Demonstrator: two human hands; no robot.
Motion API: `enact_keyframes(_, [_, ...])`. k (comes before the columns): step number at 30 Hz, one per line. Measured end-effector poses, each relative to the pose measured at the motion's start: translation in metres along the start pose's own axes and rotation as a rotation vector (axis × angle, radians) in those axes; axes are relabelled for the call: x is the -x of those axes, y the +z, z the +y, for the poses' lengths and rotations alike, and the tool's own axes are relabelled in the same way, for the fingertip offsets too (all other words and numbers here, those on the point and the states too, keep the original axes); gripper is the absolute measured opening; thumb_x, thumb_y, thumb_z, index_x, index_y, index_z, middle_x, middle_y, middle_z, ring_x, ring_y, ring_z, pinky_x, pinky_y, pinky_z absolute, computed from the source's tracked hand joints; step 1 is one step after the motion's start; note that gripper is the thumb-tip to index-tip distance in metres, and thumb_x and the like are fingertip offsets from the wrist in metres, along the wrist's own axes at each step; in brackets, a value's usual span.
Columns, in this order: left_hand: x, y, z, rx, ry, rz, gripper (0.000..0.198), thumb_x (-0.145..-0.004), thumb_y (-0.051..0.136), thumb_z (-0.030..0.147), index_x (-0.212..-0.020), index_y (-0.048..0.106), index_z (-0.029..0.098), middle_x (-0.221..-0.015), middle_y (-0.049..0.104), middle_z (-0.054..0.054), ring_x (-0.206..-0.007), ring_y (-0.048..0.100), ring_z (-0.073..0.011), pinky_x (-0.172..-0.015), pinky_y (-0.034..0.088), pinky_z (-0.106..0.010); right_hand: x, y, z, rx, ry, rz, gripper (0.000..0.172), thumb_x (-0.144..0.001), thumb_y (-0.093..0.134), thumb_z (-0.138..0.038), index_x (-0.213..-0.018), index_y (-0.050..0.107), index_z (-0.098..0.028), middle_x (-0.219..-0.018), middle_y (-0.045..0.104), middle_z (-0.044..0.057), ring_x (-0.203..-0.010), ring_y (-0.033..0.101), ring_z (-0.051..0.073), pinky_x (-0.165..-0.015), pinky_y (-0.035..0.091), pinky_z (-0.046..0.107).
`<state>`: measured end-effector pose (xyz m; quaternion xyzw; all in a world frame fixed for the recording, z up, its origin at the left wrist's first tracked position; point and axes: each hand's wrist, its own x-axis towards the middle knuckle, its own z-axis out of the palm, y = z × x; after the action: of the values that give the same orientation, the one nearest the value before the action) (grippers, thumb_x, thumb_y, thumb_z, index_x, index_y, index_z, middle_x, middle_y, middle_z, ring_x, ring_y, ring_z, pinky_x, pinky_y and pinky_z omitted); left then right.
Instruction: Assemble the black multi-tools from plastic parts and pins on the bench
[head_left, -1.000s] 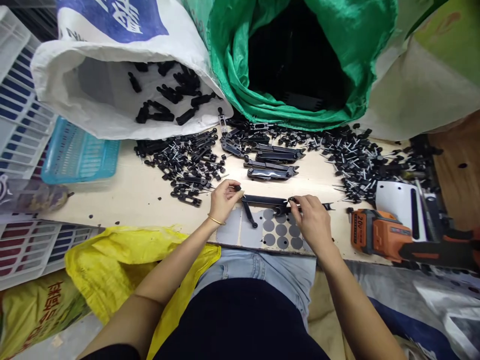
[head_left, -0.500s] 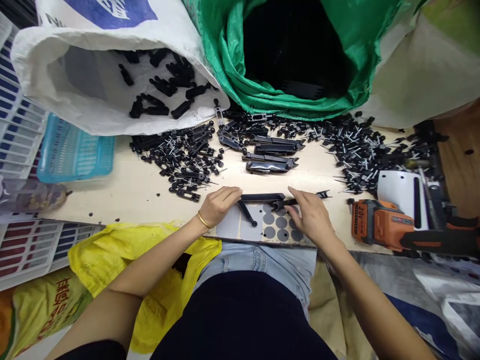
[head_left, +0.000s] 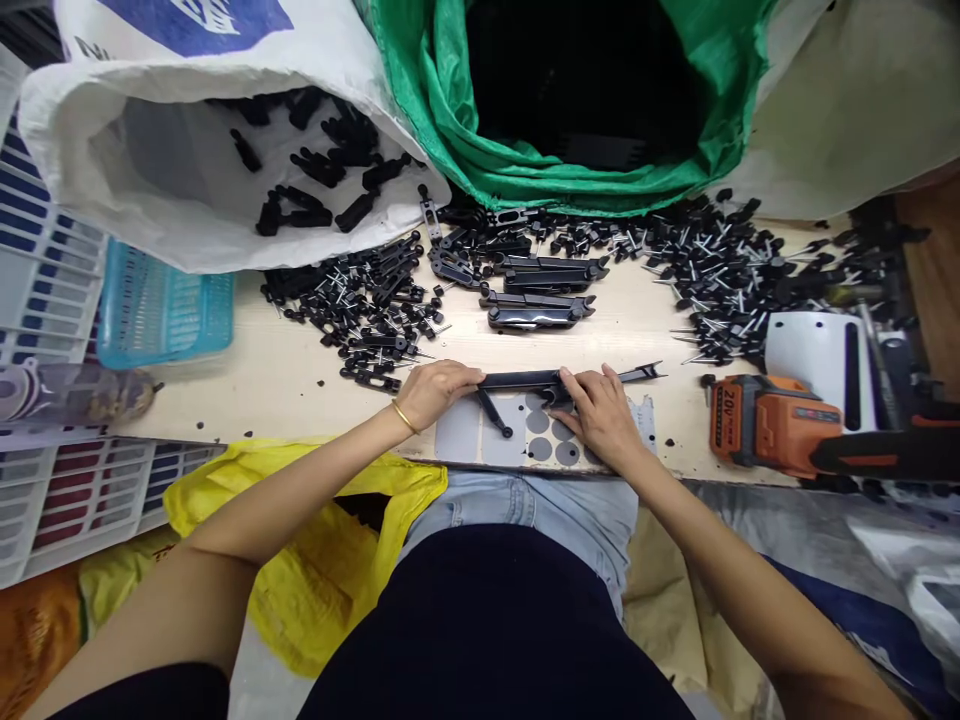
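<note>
A long black hinged plastic arm (head_left: 519, 380) lies level between my hands over the table's front edge. My left hand (head_left: 439, 395), with a gold bangle at the wrist, pinches its left end. From that end a thin bar with a round tip (head_left: 495, 415) hangs down toward the right. My right hand (head_left: 602, 410) has its fingers closed around the hinge at the other end. A forked black bar (head_left: 637, 373) sticks out to the right beyond those fingers. Beneath lies a grey sheet (head_left: 459, 430) with round grey pads (head_left: 566, 453).
Several folded black arms (head_left: 541, 312) lie behind my hands. Loose black knobs with metal pins are heaped left (head_left: 352, 300) and right (head_left: 712, 270). An orange cordless tool (head_left: 776, 418) stands right. White sack (head_left: 112, 230), green sack (head_left: 427, 110) and blue basket (head_left: 165, 320) line the back and left.
My right hand has moved left and closed on the arm's hinge end; before, its thumb and fingers were spread beside it. My left hand keeps its pinch. The camera view has shifted slightly.
</note>
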<state>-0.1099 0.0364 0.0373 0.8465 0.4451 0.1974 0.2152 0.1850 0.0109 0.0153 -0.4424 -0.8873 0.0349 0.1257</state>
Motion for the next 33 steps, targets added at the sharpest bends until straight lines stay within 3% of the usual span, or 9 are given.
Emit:
enact_keyframes(6, [-0.005, -0.005, 0.004, -0.044, -0.110, -0.145, 0.015, -0.079, 0.063, 0.021, -0.093, 0.067, 0.022, -0.090, 0.072, -0.002, -0.082, 0.068, -0.0170, -0.076, 0.053, -0.028, -0.004, 0.011, 0.013, 0.050, -0.060, -0.015, 0.042, -0.092, 0.040, -0.028, -0.133, 0.040, -0.017, -0.094, 0.059, 0.012, -0.086, 0.048, 0.023, -0.081, 0.035, 0.041])
enact_keyframes(10, [-0.006, -0.006, 0.011, -0.090, -0.110, -0.154, 0.014, -0.080, 0.059, 0.018, -0.092, 0.065, 0.022, -0.091, 0.071, -0.002, -0.083, 0.067, -0.0169, -0.074, 0.051, -0.027, -0.007, 0.008, 0.020, 0.025, -0.162, -0.074, 0.040, -0.093, 0.036, -0.026, -0.131, 0.042, -0.014, -0.093, 0.060, 0.011, -0.087, 0.047, 0.023, -0.081, 0.034, 0.039])
enact_keyframes(14, [-0.017, -0.015, 0.018, -0.211, -0.065, -0.270, 0.016, -0.078, 0.056, 0.019, -0.093, 0.062, 0.020, -0.091, 0.068, -0.004, -0.086, 0.064, -0.0202, -0.072, 0.049, -0.029, -0.011, 0.003, 0.018, -0.006, -0.121, -0.106, 0.044, -0.093, 0.037, -0.028, -0.133, 0.040, -0.011, -0.094, 0.060, 0.013, -0.088, 0.048, 0.024, -0.079, 0.034, 0.038])
enact_keyframes(17, [-0.030, -0.025, 0.023, -0.259, 0.058, -0.372, 0.040, -0.073, 0.060, 0.030, -0.111, 0.056, 0.015, -0.098, 0.064, -0.010, -0.092, 0.060, -0.0259, -0.083, 0.046, -0.037, -0.012, -0.002, 0.015, -0.066, -0.029, -0.105, 0.047, -0.091, 0.041, -0.031, -0.134, 0.038, -0.011, -0.094, 0.059, 0.013, -0.088, 0.050, 0.025, -0.079, 0.036, 0.037])
enact_keyframes(20, [-0.042, -0.027, 0.032, -0.221, 0.219, -0.446, 0.078, -0.066, 0.067, 0.048, -0.130, 0.041, 0.013, -0.114, 0.057, -0.015, -0.109, 0.052, -0.0309, -0.100, 0.032, -0.046, -0.009, -0.012, 0.011, -0.176, 0.061, -0.074, 0.048, -0.090, 0.044, -0.033, -0.133, 0.038, -0.013, -0.096, 0.059, 0.012, -0.089, 0.052, 0.024, -0.081, 0.038, 0.037])
enact_keyframes(22, [-0.047, -0.023, 0.044, -0.201, 0.288, -0.468, 0.092, -0.061, 0.069, 0.055, -0.135, 0.034, 0.014, -0.121, 0.052, -0.016, -0.115, 0.048, -0.0321, -0.103, 0.026, -0.046, -0.006, -0.021, 0.005, -0.267, 0.104, -0.047, 0.048, -0.090, 0.044, -0.035, -0.133, 0.037, -0.016, -0.097, 0.059, 0.011, -0.090, 0.054, 0.024, -0.081, 0.039, 0.036])
enact_keyframes(24, [-0.051, -0.014, 0.060, -0.243, 0.277, -0.446, 0.090, -0.064, 0.070, 0.050, -0.137, 0.030, 0.015, -0.118, 0.053, -0.015, -0.111, 0.050, -0.0307, -0.099, 0.031, -0.043, -0.004, -0.031, -0.004, -0.325, 0.143, -0.011, 0.047, -0.090, 0.044, -0.035, -0.134, 0.036, -0.018, -0.098, 0.059, 0.011, -0.091, 0.055, 0.024, -0.081, 0.039, 0.037])
enact_keyframes(29, [-0.052, 0.007, 0.092, -0.379, 0.074, -0.278, 0.065, -0.079, 0.060, 0.029, -0.135, 0.033, 0.013, -0.104, 0.057, -0.013, -0.093, 0.056, -0.0254, -0.077, 0.043, -0.034, 0.003, -0.047, -0.025, -0.313, 0.145, 0.046, 0.048, -0.090, 0.044, -0.035, -0.134, 0.033, -0.018, -0.094, 0.061, 0.010, -0.088, 0.057, 0.024, -0.078, 0.041, 0.036])
enact_keyframes(33, [-0.043, 0.004, 0.092, -0.356, 0.202, -0.311, 0.057, -0.082, 0.056, 0.035, -0.134, 0.037, 0.021, -0.098, 0.059, -0.009, -0.088, 0.058, -0.0227, -0.068, 0.045, -0.030, 0.020, -0.063, -0.023, -0.163, 0.029, -0.103, 0.037, -0.088, 0.047, -0.033, -0.119, 0.048, -0.014, -0.084, 0.063, 0.010, -0.073, 0.058, 0.023, -0.064, 0.042, 0.032])
